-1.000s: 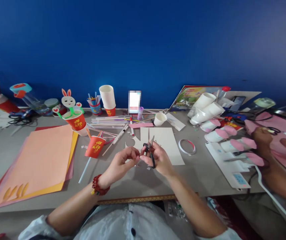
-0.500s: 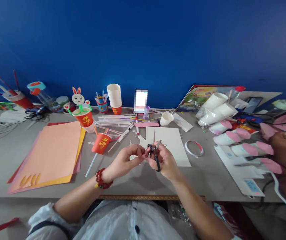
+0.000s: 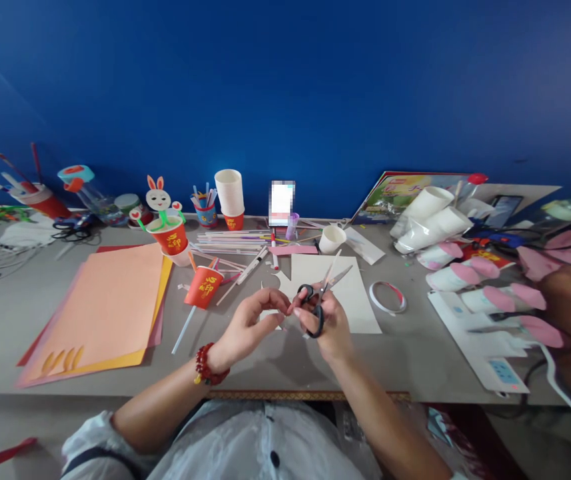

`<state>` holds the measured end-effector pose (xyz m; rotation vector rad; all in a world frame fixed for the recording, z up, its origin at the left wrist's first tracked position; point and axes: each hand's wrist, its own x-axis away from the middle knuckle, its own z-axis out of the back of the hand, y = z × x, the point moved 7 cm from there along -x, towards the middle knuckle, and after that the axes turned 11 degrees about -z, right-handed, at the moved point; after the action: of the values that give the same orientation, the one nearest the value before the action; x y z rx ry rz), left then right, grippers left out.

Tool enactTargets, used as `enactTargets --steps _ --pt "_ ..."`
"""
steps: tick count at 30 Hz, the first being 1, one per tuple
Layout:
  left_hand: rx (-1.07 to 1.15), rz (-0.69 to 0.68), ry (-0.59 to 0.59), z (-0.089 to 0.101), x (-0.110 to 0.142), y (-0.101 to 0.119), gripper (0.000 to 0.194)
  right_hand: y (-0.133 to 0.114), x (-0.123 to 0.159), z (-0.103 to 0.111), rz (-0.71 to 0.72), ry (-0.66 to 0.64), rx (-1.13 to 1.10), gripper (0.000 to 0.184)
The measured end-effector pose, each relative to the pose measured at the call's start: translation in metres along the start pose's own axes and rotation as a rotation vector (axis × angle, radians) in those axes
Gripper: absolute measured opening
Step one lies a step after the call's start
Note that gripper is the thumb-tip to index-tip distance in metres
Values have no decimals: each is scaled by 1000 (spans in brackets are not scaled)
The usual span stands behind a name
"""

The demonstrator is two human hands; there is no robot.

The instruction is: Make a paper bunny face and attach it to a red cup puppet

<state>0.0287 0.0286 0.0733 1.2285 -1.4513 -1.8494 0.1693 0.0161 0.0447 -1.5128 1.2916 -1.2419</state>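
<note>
Black-handled scissors [image 3: 317, 308] sit in my right hand [image 3: 332, 323], their blades parted and pointing up and to the right. My left hand [image 3: 255, 320], with a red bead bracelet at the wrist, has its fingers curled in a pinch. Its fingertips meet those of the right hand at a tiny pink piece [image 3: 290, 310], mostly hidden by the fingers. Beneath the hands lies a white sheet of paper [image 3: 360, 300], with a cut white paper scrap [image 3: 281, 281] at its left edge.
Stacked coloured paper [image 3: 115, 293] lies at left. An orange paper cup [image 3: 204, 288] leans near my left hand, behind which straws [image 3: 230, 241] are spread. A tape roll [image 3: 388, 297] and power strip [image 3: 480, 347] are at right, near another person's hand [image 3: 568, 293].
The scissors have turned from pointing straight up to tilting right, and their blades show more clearly. Both hands stay close together. The other person's hand at right has shifted slightly.
</note>
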Motion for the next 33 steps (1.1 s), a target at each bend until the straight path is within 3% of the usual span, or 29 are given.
enactTargets --steps 6,11,14,18,25,33 --pt "-207 -116 131 -1 5 3 7 4 2 -2 23 64 -57 27" --pt "-285 -127 194 -1 6 1 9 2 4 -7 34 116 -79 32" --pt "-193 -84 217 1 5 -4 11 1 4 -7 24 103 -61 32" --pt "89 -14 267 5 1 -10 16 1 11 -4 -10 34 74 29" --pt "213 -14 288 11 -6 -1 18 31 33 -8 -234 -283 207 43" --pt "261 -47 229 3 -9 4 17 37 33 -7 -270 -270 230 49"
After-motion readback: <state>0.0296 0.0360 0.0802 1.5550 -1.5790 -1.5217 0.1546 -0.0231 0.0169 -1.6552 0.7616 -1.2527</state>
